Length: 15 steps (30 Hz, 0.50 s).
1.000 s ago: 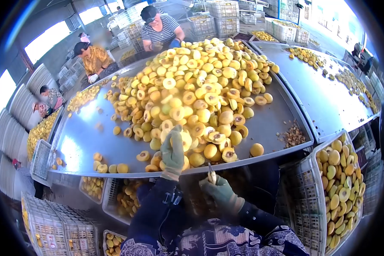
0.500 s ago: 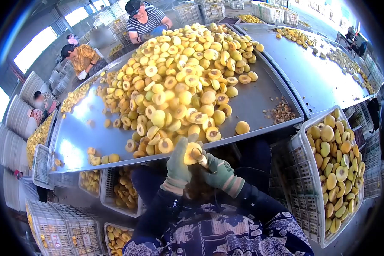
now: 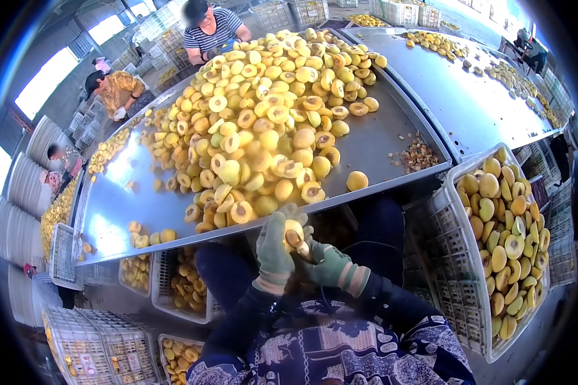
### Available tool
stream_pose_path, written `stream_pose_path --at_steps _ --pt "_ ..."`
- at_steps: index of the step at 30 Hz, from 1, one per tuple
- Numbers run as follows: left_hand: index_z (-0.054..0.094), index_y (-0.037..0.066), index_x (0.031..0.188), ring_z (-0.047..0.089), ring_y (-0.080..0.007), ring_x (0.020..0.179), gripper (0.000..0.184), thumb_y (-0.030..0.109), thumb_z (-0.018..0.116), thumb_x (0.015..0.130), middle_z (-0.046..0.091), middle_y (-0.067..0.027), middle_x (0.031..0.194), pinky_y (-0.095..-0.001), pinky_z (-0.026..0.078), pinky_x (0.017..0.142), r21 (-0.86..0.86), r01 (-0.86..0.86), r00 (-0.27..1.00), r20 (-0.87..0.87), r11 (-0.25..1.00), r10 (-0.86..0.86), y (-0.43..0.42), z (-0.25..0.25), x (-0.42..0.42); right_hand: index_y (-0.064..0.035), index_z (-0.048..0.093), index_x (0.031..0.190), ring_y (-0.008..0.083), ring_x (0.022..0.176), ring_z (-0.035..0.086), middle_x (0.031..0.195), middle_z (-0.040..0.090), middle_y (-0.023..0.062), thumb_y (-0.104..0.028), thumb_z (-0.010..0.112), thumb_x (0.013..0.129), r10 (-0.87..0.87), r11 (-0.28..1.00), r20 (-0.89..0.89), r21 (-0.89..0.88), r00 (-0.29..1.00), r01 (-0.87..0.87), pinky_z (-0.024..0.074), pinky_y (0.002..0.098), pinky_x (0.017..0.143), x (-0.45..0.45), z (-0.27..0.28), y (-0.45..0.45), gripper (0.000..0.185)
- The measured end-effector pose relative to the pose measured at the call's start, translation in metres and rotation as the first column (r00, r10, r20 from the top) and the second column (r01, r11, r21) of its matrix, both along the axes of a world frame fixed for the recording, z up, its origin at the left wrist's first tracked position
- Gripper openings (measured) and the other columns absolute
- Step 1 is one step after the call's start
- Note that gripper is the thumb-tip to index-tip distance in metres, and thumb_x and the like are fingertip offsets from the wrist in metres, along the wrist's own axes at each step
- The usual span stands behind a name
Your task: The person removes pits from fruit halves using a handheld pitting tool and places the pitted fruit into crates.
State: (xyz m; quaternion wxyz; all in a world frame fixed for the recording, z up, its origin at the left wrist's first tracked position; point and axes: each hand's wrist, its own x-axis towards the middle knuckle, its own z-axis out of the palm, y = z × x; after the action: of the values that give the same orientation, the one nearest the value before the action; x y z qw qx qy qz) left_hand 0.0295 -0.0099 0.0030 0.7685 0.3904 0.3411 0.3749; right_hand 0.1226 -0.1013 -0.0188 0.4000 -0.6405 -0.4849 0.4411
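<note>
Both gloved hands meet just in front of the table's near edge. My left hand [image 3: 275, 251] is wrapped round a halved yellow fruit [image 3: 293, 235], its cut side showing. A small tool [image 3: 304, 250] is gripped in my right hand [image 3: 331, 264], its tip at the fruit; the blade's shape is too small to tell. Beyond the hands, a big heap of halved fruit [image 3: 263, 122] lies on the metal table [image 3: 135, 218]. One loose fruit [image 3: 357, 181] rests near the table's edge.
A crate of halved fruit [image 3: 504, 250] stands at the right, another crate [image 3: 186, 289] below the table at the left. Small brown pieces [image 3: 417, 157] lie on the table's right side. Co-workers [image 3: 212, 32] [image 3: 117, 93] sit across the table and along its left.
My left hand has drawn back from the heap with a fruit and come together with my right hand and its tool. The view has shifted, so the heap appears further left and higher.
</note>
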Motion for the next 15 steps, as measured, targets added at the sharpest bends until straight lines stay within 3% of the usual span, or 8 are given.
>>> stream_pose_path --at_steps 2,5,8,10,12,14,15 --pt "0.055 -0.003 0.121 0.066 -0.0282 0.083 0.049 0.039 0.05 0.097 0.065 -0.0196 0.103 -0.0366 0.057 0.073 -0.008 0.004 1.0 -0.017 1.0 -0.004 0.001 -0.003 -0.001 -0.007 0.051 0.13 0.0266 0.095 0.064 0.103 0.067 0.0137 -0.038 0.055 0.096 0.03 0.999 0.005 -0.016 1.0 -0.03 0.0493 0.0345 0.085 0.001 -0.001 -0.002 0.047" --pt "0.055 -0.003 0.121 0.066 -0.0273 0.082 0.048 0.039 0.052 0.096 0.065 -0.0192 0.103 -0.0359 0.058 0.071 -0.001 -0.007 1.0 -0.016 1.0 0.007 0.001 -0.009 -0.001 -0.006 0.053 0.127 0.0222 0.09 0.064 0.099 0.068 0.0077 -0.038 0.058 0.094 -0.01 0.999 -0.235 0.04 0.972 0.02 0.0497 0.0328 0.082 -0.007 -0.019 -0.001 0.046" --pt "0.055 -0.001 0.123 0.066 -0.0266 0.082 0.047 0.038 0.052 0.096 0.065 -0.0186 0.105 -0.0357 0.058 0.07 0.015 0.0 1.0 -0.032 1.0 0.001 0.003 -0.015 -0.004 -0.0061 0.057 0.119 0.0169 0.079 0.062 0.09 0.066 0.003 -0.034 0.059 0.093 -0.015 0.977 -0.464 -0.197 0.886 -0.086 0.0508 0.0299 0.073 -0.001 0.013 0.001 0.039" --pt "0.057 0.001 0.122 0.066 -0.0257 0.085 0.043 0.035 0.052 0.096 0.064 -0.0161 0.108 -0.0347 0.058 0.07 -0.027 0.013 0.999 -0.036 1.0 -0.014 0.003 -0.013 -0.004 -0.0071 0.06 0.11 0.0136 0.068 0.059 0.083 0.064 0.0016 -0.032 0.057 0.093 -0.012 0.953 -0.559 -0.256 0.829 -0.16 0.0487 0.0264 0.063 0.003 0.018 -0.001 0.03" --pt "0.06 0.003 0.118 0.066 -0.0243 0.09 0.035 0.029 0.053 0.097 0.064 -0.0116 0.113 -0.0328 0.058 0.071 -0.132 0.026 0.999 -0.034 0.991 -0.031 0.0 -0.007 -0.007 -0.0073 0.063 0.101 0.0103 0.058 0.055 0.075 0.061 0.0006 -0.029 0.056 0.093 -0.01 0.934 -0.639 -0.28 0.769 -0.221 0.0449 0.0231 0.053 0.006 0.025 -0.003 0.024" --pt "0.059 0.004 0.12 0.067 -0.024 0.086 0.036 0.031 0.053 0.097 0.064 -0.013 0.113 -0.0321 0.058 0.069 -0.113 0.062 0.998 -0.02 0.992 -0.064 0.0 -0.009 -0.008 -0.0069 0.064 0.093 0.007 0.049 0.05 0.066 0.058 -0.0001 -0.027 0.055 0.092 0.003 0.925 -0.701 -0.27 0.714 -0.269 0.0394 0.02 0.044 0.009 0.032 -0.004 0.022" --pt "0.059 0.005 0.12 0.067 -0.0239 0.085 0.036 0.032 0.053 0.097 0.064 -0.0137 0.112 -0.0317 0.057 0.069 -0.098 0.079 0.997 -0.011 0.992 -0.08 0.002 -0.01 -0.008 -0.0057 0.064 0.09 0.0065 0.046 0.048 0.063 0.057 -0.0005 -0.028 0.056 0.092 0.022 0.918 -0.779 -0.233 0.627 -0.321 0.0379 0.0193 0.041 0.011 0.026 -0.003 0.023"
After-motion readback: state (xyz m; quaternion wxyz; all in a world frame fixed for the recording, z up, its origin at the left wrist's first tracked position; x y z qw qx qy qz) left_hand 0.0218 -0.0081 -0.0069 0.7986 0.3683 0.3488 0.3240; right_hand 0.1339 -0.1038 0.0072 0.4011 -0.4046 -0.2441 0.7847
